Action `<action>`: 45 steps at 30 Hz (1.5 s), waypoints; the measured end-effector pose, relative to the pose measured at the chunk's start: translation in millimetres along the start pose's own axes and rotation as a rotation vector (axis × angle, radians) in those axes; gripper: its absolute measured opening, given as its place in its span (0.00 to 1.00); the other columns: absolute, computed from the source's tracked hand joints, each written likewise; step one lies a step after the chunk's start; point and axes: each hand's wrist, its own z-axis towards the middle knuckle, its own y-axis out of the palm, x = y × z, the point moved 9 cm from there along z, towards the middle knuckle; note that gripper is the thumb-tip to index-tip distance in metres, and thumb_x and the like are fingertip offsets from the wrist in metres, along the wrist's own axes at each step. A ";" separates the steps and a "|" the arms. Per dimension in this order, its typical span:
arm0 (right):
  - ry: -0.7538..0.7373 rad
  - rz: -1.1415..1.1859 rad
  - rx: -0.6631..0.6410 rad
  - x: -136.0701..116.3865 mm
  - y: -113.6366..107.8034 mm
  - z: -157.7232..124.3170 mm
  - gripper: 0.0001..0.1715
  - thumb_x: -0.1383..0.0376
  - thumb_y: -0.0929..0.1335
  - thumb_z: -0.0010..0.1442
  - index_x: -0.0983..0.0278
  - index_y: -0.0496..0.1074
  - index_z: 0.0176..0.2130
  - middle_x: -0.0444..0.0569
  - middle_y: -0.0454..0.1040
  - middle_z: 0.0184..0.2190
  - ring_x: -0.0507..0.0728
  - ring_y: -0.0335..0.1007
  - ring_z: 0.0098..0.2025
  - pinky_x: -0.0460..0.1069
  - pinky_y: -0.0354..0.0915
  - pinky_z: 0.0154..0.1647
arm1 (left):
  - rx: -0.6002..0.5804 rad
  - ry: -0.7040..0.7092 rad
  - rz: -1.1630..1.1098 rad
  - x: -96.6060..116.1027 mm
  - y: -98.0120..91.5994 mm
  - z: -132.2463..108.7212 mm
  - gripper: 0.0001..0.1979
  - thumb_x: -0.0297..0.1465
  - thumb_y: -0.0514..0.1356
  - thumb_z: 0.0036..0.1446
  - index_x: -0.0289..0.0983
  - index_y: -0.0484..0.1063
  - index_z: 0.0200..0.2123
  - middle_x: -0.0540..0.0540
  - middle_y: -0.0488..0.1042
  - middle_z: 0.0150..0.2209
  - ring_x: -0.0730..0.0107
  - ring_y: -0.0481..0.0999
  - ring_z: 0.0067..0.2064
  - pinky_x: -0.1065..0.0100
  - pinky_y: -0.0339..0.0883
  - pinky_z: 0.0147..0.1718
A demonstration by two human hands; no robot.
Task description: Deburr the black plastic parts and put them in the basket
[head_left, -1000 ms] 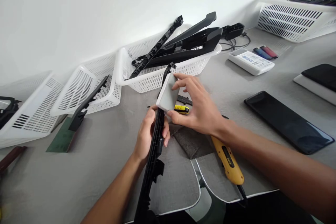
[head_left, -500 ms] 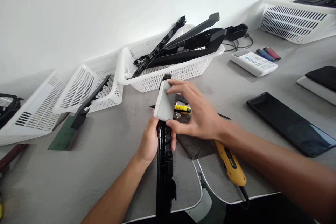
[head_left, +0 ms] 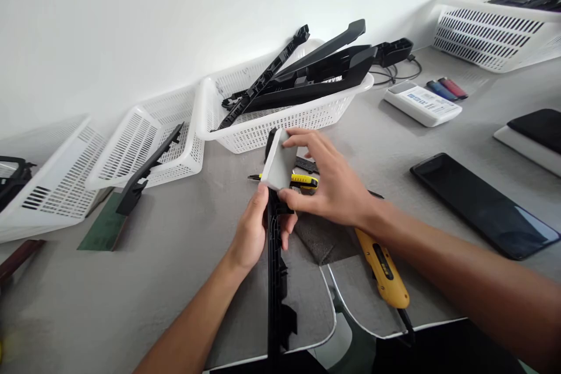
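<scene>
My left hand [head_left: 254,231] is wrapped round a long black plastic part [head_left: 275,269] that points down toward the table's front edge. With fingers and thumb on its two ends, my right hand [head_left: 331,181] holds a light grey block [head_left: 280,160] with a white edge against the upper end of the black part. My left thumb is at the block's lower corner. Behind the block, a yellow utility knife [head_left: 304,181] lies on the table, partly hidden. A dark grey cloth [head_left: 326,239] lies under my right wrist, beside a yellow corded tool [head_left: 385,272].
A white basket [head_left: 280,128] holds black parts that stick out. More white baskets [head_left: 193,158] stand at the left and far right [head_left: 486,41]. A black phone [head_left: 482,204] and a white device [head_left: 423,104] lie right. A green sheet [head_left: 103,225] lies left.
The grey block and my right hand have moved slightly up and right along the black part. The black part has turned a little in my left hand, its lower end shifting right.
</scene>
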 end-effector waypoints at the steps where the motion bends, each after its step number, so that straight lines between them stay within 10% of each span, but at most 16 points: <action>1: 0.031 -0.029 0.040 3.4 -3.5 -0.1 0.35 0.56 0.76 0.56 0.56 0.67 0.60 0.58 0.69 0.68 0.72 0.64 0.70 0.70 0.66 0.68 | -0.014 -0.004 0.005 -0.1 1.0 -0.5 0.34 0.64 0.50 0.67 0.38 0.69 0.34 0.52 0.70 0.22 0.76 0.65 0.17 0.72 0.59 0.17; 9: 0.059 -0.074 0.111 12.7 -17.7 4.2 0.36 0.56 0.76 0.56 0.56 0.66 0.61 0.58 0.66 0.70 0.72 0.64 0.69 0.68 0.69 0.63 | -0.150 0.026 0.026 2.3 12.2 -3.6 0.28 0.57 0.54 0.70 0.41 0.63 0.57 0.57 0.68 0.23 0.75 0.61 0.18 0.74 0.57 0.17; 18: -0.010 0.026 -0.014 -4.9 0.6 0.3 0.36 0.51 0.76 0.57 0.58 0.67 0.60 0.60 0.70 0.67 0.71 0.64 0.70 0.68 0.66 0.68 | 0.001 0.042 0.036 -1.7 -8.1 2.4 0.40 0.70 0.48 0.62 0.38 0.66 0.26 0.52 0.66 0.19 0.77 0.62 0.18 0.71 0.57 0.19; 30: 0.149 -0.168 0.075 17.7 -16.2 5.6 0.28 0.58 0.74 0.58 0.58 0.68 0.56 0.59 0.72 0.63 0.71 0.66 0.67 0.68 0.64 0.69 | -0.043 0.072 -0.202 11.7 0.3 0.2 0.28 0.55 0.58 0.70 0.37 0.72 0.56 0.56 0.69 0.22 0.74 0.67 0.18 0.73 0.62 0.20; 45: -0.200 -0.081 -0.631 -29.5 49.2 -20.7 0.34 0.55 0.80 0.58 0.63 0.77 0.60 0.58 0.68 0.73 0.71 0.64 0.71 0.68 0.62 0.72 | 0.398 0.192 -0.495 34.8 -71.8 -0.6 0.19 0.37 0.45 0.81 0.37 0.74 0.49 0.57 0.67 0.21 0.80 0.62 0.15 0.80 0.53 0.11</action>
